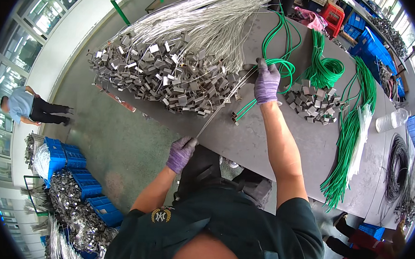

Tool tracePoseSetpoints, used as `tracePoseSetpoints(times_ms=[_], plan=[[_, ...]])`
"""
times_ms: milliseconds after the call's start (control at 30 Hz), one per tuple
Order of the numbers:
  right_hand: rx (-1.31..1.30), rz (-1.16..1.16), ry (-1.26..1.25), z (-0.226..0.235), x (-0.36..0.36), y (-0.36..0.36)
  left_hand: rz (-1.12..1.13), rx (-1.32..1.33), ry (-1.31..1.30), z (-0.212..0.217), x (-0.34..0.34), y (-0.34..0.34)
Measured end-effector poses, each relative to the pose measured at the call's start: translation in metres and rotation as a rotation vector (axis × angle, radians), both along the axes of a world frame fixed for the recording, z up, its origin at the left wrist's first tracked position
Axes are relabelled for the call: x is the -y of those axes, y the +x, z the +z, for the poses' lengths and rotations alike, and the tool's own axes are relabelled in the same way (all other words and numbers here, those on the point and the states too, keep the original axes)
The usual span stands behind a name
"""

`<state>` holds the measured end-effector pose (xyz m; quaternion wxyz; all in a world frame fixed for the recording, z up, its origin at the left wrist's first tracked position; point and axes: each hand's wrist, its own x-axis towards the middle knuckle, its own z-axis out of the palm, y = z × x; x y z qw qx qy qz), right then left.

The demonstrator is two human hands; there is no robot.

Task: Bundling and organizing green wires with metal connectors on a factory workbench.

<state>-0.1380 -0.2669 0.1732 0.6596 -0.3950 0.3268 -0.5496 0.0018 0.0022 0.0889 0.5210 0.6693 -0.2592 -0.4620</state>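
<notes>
My left hand (181,152), in a purple glove, pinches the near end of a thin silver wire (218,106) that runs up across the grey table (254,142). My right hand (267,81), also gloved in purple, grips the far part of that wire beside a green cable loop (279,62). A big heap of small metal clips with silver wires (168,74) lies left of the right hand. A smaller pile of metal clips (313,103) lies just right of it.
Bundles of green cable (348,139) and black cable (397,167) lie on the table's right side. Blue crates (77,168) and more metal parts stand on the floor at lower left. A person (31,109) stands far left. Another person's arm (367,246) shows at lower right.
</notes>
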Motion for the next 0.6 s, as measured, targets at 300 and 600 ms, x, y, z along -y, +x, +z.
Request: tracePoseSetpoints(times_ms=[300,600], plan=[[-0.063,0.154,0.019,0.006,-0.013,-0.002,-0.006,0.013,-0.022,-0.008,-0.004,0.001],[-0.203,0.25,-0.064,-0.121,-0.051,0.022,-0.029,-0.067,0.081,0.003,0.044,-0.006]])
